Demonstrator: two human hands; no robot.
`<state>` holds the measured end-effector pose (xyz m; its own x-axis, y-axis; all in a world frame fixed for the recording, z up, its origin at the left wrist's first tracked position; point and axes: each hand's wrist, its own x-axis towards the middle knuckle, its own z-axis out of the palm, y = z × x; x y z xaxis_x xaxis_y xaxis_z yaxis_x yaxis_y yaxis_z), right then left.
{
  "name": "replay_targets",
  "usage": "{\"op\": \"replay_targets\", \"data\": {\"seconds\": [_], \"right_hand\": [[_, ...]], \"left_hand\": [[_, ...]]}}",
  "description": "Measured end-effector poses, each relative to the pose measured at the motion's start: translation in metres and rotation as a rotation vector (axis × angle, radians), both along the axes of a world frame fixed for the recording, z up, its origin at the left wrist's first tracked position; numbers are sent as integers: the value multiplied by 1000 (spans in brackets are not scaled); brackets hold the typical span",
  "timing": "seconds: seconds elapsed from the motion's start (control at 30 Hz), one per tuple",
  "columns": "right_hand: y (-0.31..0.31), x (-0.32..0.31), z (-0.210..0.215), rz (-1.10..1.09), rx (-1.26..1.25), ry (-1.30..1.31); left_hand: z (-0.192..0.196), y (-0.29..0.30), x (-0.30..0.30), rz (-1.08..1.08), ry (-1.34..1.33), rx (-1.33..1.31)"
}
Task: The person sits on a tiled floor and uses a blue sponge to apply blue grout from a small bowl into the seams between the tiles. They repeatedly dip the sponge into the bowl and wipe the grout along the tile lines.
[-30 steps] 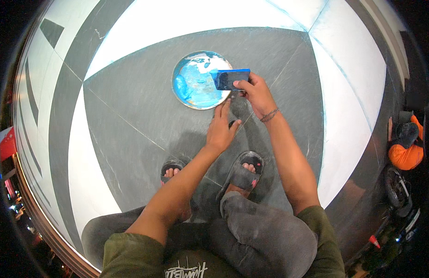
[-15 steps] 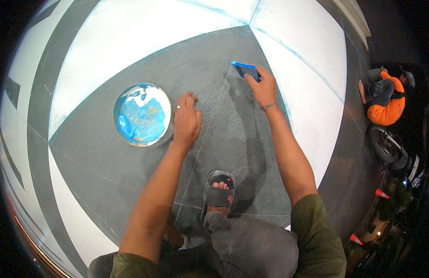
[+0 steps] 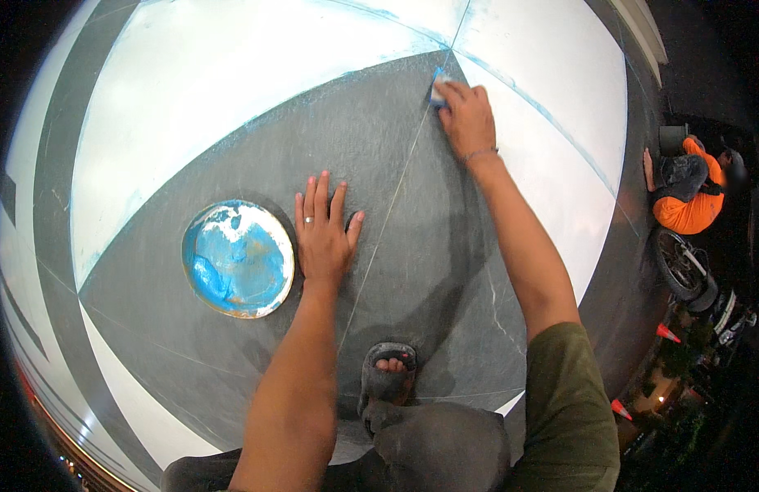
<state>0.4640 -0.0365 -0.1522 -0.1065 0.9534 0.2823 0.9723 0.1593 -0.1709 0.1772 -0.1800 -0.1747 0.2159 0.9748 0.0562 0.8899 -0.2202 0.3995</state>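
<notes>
My right hand pinches a small pad like a sponge, its edge blue with paint. The pad presses on the grey painted ground near the pointed tip where blue lines meet. My left hand lies flat on the grey ground with its fingers spread, a ring on one of them. Just left of it sits a round shallow lid or tray, its inside smeared with blue and white paint. My fingers partly hide the pad.
White painted areas border the grey one. My sandalled foot rests on the ground near my knee. At the right, a person in an orange shirt sits beside a bucket. A wheel and traffic cones are behind.
My right hand has moved the pad up to the grey tip and set it against the ground. My left hand has gone from curled fingers to lying flat. The view has shifted slightly.
</notes>
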Motion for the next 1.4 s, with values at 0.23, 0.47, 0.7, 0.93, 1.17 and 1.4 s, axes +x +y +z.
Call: {"op": "replay_targets", "data": {"seconds": [0.23, 0.47, 0.7, 0.93, 1.17, 1.4], "right_hand": [[-1, -2, 47, -63, -253, 127], [56, 24, 26, -148, -284, 144], [10, 1, 48, 42, -456, 200], [59, 29, 26, -73, -144, 96], [32, 2, 50, -11, -491, 130], [105, 52, 26, -137, -322, 78]], "left_hand": [[3, 1, -4, 18, 51, -41], [4, 3, 5, 3, 60, -64], [5, 2, -3, 10, 99, -51], [5, 1, 6, 5, 47, -66], [6, 2, -9, 27, 76, -55], [4, 1, 6, 6, 42, -45]]}}
